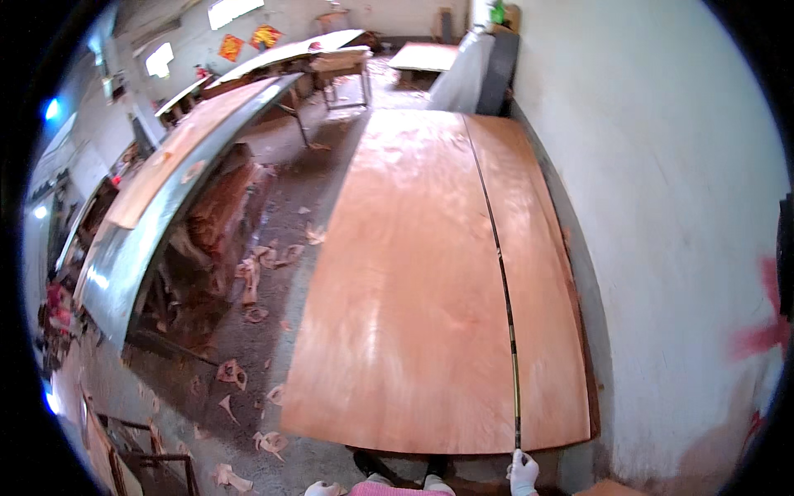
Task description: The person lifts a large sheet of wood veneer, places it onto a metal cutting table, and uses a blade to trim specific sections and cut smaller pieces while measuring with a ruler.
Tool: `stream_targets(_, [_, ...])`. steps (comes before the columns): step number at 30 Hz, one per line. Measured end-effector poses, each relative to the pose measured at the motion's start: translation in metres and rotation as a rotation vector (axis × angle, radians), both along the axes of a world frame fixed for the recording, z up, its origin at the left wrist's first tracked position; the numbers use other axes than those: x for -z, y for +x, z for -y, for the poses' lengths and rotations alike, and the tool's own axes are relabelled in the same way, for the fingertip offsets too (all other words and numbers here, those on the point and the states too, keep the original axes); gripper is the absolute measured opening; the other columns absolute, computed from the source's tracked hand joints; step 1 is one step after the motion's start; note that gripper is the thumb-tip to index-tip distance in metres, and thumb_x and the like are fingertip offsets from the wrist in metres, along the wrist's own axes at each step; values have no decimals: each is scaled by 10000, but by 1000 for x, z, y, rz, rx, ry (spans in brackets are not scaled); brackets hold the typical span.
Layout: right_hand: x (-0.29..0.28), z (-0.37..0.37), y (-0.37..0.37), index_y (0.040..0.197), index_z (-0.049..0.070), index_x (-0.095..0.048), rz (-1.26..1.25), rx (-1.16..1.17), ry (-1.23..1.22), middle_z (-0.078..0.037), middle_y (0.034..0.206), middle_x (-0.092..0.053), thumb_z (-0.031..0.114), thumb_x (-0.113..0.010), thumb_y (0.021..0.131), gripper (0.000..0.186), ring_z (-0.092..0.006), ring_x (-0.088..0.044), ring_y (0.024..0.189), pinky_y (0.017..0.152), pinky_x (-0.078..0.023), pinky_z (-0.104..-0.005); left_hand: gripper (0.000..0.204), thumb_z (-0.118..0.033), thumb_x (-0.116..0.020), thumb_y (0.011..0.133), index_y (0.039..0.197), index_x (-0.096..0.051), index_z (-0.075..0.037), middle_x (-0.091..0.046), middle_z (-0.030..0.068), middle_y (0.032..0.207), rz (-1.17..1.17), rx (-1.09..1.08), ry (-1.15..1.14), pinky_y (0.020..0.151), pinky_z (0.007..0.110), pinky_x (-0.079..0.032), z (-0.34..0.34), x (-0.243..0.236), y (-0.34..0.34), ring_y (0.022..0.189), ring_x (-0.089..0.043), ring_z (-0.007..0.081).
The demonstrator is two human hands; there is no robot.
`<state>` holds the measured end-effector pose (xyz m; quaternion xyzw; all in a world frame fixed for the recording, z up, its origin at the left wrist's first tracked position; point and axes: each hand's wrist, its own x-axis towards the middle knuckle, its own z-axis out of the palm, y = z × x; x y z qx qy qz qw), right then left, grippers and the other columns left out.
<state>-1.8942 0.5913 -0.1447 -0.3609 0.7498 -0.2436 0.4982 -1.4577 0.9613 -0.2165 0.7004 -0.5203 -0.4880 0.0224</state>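
Slim rod [511, 335] runs lengthwise over a big reddish-tan wood sheet [397, 331], right of the middle of the frame. It's mostly dark with a yellow-green stretch toward the near end, and it goes from the sheet's far edge up top down to the bottom of the frame, just past the near edge. The right hand [523, 473], in a white glove, has that near end, fingers closed around it, looks like a pinch, though the exact finger placement is too small to make out. The left hand [321, 488], also pale-gloved, is down at the bottom edge left of center, near the sheet's near left corner but apart from it. It's mostly cut off, so I can't tell what those fingers are doing.

Dark shoes [434, 467] poke out by the sheet's near edge, with a bit of pink clothing [397, 490] below. Pale wall [686, 248] fills the right side. Over on the left there's a long bench [124, 289] with a shiny grey top and another tan sheet [186, 140] lying on it, and curly wood scraps [271, 444] litter the floor between.
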Motion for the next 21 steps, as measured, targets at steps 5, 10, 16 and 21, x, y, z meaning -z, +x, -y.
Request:
stream_targets(5, [-61, 9, 120, 891, 32, -643, 155, -53, -22, -22, 535, -512, 374, -593, 957, 352, -124, -462, 384, 365, -379, -284, 359, -378, -464, 948, 1115, -678, -144, -660, 156, 1152, 116, -801, 173, 923, 452, -474, -65, -40, 23, 1054, -615, 330])
stream_targets(10, [-46, 6, 214, 863, 28, -604, 142, -133, 76, -38, 518, -479, 436, -530, 977, 430, -160, -459, 359, 343, -408, -322, 381, -362, -455, 957, 1126, -673, -99, -663, 174, 1137, 241, -909, 206, 905, 447, -484, -149, -61, 70, 1038, -621, 337])
stream_targets(16, [-76, -51, 369, 851, 43, -535, 122, -202, -18, -58, 520, -451, 453, -474, 986, 436, -178, -426, 335, 311, -395, -342, 383, -337, -438, 969, 1123, -672, -76, -666, 179, 1129, 279, -1020, 218, 898, 443, -489, -264, -84, 157, 1032, -626, 336])
stream_targets(21, [-96, -152, 520, 911, 32, -574, 312, -190, -37, -46, 518, -451, 477, -484, 977, 459, -160, -423, 337, 307, -393, -323, 381, -319, -433, 976, 1119, -672, -59, -669, 184, 1122, 373, -1154, 180, 898, 437, -491, -335, -103, 220, 1030, -628, 334])
